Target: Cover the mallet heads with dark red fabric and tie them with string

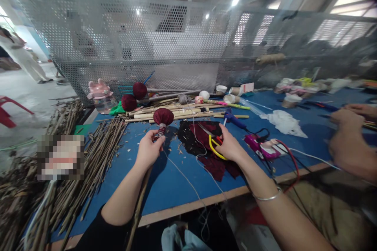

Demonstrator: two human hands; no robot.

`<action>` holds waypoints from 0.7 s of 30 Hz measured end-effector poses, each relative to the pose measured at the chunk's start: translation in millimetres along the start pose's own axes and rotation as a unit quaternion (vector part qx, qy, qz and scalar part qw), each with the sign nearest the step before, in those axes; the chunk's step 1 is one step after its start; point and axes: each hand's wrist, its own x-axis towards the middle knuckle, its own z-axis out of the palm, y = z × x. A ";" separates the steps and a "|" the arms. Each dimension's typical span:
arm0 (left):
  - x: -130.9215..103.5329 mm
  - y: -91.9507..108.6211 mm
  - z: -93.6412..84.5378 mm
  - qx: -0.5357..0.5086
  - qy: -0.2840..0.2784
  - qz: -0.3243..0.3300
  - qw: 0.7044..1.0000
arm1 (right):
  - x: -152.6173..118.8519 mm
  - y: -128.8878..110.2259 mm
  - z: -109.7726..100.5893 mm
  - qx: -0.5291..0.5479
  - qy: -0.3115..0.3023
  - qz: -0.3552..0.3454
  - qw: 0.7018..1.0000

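Observation:
My left hand [150,149] is closed around the neck of a stick [139,208] topped with a dark red cloth-covered ball [163,117]. Grey string [162,126] is wound below the ball, and a loose strand trails from it down over the table edge. My right hand [231,145] grips scissors [213,147] with yellow and red handles. Their blades point away to the left, over dark red cloth [216,168] and a black piece of cloth [188,139]. Part of the handles is hidden by my fingers.
Thin twigs [97,160] pile up at left. Behind lie pale sticks [176,114], two more red balls [134,96] and a pink animal-shaped jar [101,94]. A blue glue gun [234,118] and purple power strip [262,147] are right. Another person's hands [352,133] are far right.

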 end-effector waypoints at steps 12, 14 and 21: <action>-0.8 -2.4 2.9 0.006 -0.022 -0.011 1.000 | 1.2 18.2 -53.5 -0.172 -0.010 -0.119 0.978; -1.0 -2.5 3.0 0.007 -0.022 -0.015 1.000 | 1.0 -4.9 -54.7 -0.136 0.027 -0.131 0.982; 0.8 -1.7 1.3 0.004 -0.012 -0.012 1.000 | 10.9 -48.4 -24.1 -0.174 -0.116 -0.059 0.976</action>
